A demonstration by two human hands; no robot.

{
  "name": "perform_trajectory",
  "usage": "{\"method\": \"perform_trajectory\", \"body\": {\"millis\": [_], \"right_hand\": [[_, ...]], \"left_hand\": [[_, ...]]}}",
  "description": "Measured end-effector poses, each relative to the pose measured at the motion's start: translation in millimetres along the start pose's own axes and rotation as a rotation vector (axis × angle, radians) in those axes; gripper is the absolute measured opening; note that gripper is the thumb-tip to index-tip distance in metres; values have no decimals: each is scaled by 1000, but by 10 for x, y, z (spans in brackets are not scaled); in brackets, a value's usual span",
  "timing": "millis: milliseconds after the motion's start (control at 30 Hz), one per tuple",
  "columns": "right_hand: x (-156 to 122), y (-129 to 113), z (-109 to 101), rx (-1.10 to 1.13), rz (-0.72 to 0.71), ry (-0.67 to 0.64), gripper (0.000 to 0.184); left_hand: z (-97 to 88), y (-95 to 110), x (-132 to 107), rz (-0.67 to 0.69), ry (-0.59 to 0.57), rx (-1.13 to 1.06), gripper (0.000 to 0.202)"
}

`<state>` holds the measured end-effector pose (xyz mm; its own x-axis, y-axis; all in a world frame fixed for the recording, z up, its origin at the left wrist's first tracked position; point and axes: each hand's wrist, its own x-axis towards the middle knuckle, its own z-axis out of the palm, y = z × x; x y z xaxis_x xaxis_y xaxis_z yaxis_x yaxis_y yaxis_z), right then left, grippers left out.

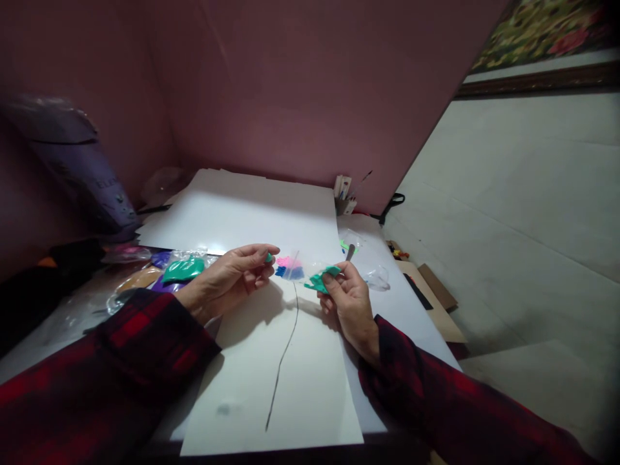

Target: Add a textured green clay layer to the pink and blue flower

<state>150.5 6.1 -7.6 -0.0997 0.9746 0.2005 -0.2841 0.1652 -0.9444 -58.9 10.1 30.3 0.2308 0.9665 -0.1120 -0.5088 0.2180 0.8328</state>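
Above the white paper sheet (232,381) with a thin dark line (279,368), a tiny green clay-like bit (268,258) is pinched by the left hand (237,274) and a flattened green clay-like lump (317,282) by the right hand (351,297), probably best squeezed lightly.

"How does the green clay (317,282) sit in your right hand (349,294)?"
"Pinched, flattened and ragged-edged, jutting out to the left."
"And the small green bit (268,258)?"
"Tiny, pinched in your left hand (241,271)."

1 green bit (268,257) in left hand (236,274), larger green piece (318,281) in right hand (352,298), paper (310,381) beneath
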Motion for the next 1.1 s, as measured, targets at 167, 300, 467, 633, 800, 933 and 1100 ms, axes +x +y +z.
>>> {"method": "perform_trajectory", "body": {"millis": [167, 300, 467, 633, 800, 933, 1100], "right_hand": [[3, 23, -8, -8, 1, 5, 24], [-4, 21, -16, -10, 5, 11, 24], [-3, 14, -19, -16, 6, 15, 24], [-14, 4, -10, 4, 19, 17, 24], [-32, -21, 5, 0, 39, 28, 24], [-28, -27, 6, 11, 50, 28, 23], [-18, -24, 10, 28, 26, 58, 23]], "left_hand": [[31, 32, -15, -40, 11, 0, 25], [5, 26, -1, -41, 21, 3, 24], [-62, -11, 23, 10, -51, -20, 17], [5, 28, -1, -18, 3, -42, 13], [52, 54, -7, -33, 51, -21, 13], [44, 38, -1, -20, 21, -18, 14], [52, 13, -10, -23, -17, -8, 33]]}}
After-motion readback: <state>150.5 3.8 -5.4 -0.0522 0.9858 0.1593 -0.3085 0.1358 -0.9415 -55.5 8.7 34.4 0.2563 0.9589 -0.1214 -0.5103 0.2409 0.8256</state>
